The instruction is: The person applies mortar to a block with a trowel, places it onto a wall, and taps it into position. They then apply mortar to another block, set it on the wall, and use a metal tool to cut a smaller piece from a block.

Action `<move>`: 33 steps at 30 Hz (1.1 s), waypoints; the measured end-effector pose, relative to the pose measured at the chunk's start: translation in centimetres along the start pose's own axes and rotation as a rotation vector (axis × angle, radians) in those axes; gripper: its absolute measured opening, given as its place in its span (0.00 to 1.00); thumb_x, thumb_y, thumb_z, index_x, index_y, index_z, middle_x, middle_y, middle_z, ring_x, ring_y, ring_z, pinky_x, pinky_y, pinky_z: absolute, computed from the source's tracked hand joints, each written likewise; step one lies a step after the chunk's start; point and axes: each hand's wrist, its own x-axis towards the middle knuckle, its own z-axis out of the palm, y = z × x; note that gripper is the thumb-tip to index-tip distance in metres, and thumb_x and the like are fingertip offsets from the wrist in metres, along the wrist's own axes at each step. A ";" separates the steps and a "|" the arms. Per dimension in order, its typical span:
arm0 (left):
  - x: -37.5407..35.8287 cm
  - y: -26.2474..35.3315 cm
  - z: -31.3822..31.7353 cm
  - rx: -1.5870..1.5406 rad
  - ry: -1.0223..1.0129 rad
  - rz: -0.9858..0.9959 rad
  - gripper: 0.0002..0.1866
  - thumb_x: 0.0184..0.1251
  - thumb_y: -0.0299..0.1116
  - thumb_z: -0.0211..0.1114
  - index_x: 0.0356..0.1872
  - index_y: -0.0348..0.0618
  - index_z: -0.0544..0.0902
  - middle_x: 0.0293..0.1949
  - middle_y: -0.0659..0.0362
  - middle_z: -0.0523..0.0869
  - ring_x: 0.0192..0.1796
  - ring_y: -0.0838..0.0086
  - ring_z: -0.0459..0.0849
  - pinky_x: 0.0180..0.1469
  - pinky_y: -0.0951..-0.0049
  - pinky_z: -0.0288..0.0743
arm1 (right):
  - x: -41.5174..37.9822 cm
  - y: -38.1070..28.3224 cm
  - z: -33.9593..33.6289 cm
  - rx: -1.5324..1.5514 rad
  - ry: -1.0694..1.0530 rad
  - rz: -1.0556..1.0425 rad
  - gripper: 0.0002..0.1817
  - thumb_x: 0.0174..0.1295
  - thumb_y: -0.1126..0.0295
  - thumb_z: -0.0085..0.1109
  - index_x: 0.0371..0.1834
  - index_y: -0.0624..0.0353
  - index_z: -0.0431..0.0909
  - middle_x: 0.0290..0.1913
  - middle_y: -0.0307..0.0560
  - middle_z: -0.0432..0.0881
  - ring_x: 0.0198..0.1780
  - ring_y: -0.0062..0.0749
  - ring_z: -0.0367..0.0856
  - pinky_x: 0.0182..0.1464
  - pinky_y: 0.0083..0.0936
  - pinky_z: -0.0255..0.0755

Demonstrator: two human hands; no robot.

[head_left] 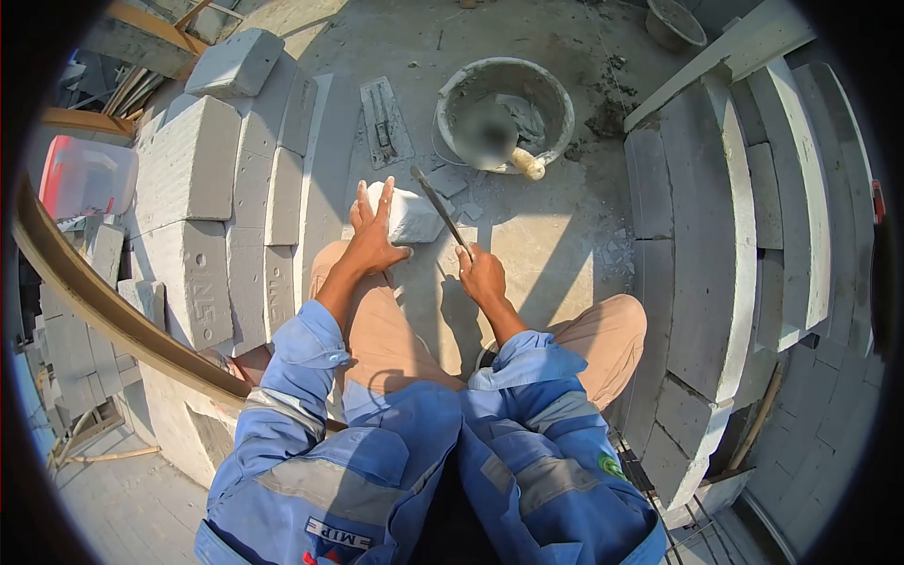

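Note:
My left hand [374,243] is spread against the left side of a small white lightweight-concrete block [414,217], thumb at its near edge and fingers reaching to its far top. The block sits low on the floor between my knees. In my right hand [483,275] is a long, narrow, dark blade [435,203], my fist wrapped round its near end. It slants up and left, and its far end overlaps the block's right corner in this view. Broken block pieces [447,181] lie just beyond.
Ahead stands a mortar-smeared bucket [563,104] with a tool in it, its pale handle [529,165] over the rim. A flat trowel [381,118] lies left of it. Block stacks rise at left [200,169] and right [692,226]. A curved brown strip [104,311] crosses the left side.

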 end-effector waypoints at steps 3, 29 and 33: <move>2.1 -4.6 4.3 -0.111 0.060 -0.148 0.66 0.42 0.41 0.86 0.85 0.61 0.53 0.80 0.34 0.55 0.82 0.45 0.55 0.81 0.47 0.52 | -0.5 -0.5 -0.4 -0.001 -0.005 0.002 0.21 0.76 0.53 0.53 0.45 0.63 0.82 0.36 0.71 0.86 0.42 0.70 0.86 0.47 0.58 0.77; -2.3 -0.4 1.2 -0.212 0.143 -0.031 0.63 0.45 0.35 0.81 0.82 0.42 0.50 0.72 0.42 0.68 0.75 0.45 0.69 0.73 0.53 0.71 | -0.8 0.6 -1.5 -0.016 0.080 -0.057 0.16 0.74 0.57 0.58 0.43 0.60 0.84 0.35 0.67 0.87 0.39 0.66 0.86 0.43 0.55 0.78; -1.6 -1.4 2.2 -0.270 0.153 -0.051 0.61 0.45 0.38 0.82 0.81 0.40 0.54 0.70 0.43 0.73 0.72 0.47 0.72 0.72 0.54 0.72 | -1.0 -1.0 -2.0 0.100 0.198 -0.283 0.14 0.73 0.59 0.59 0.45 0.58 0.85 0.35 0.63 0.87 0.37 0.62 0.87 0.40 0.50 0.79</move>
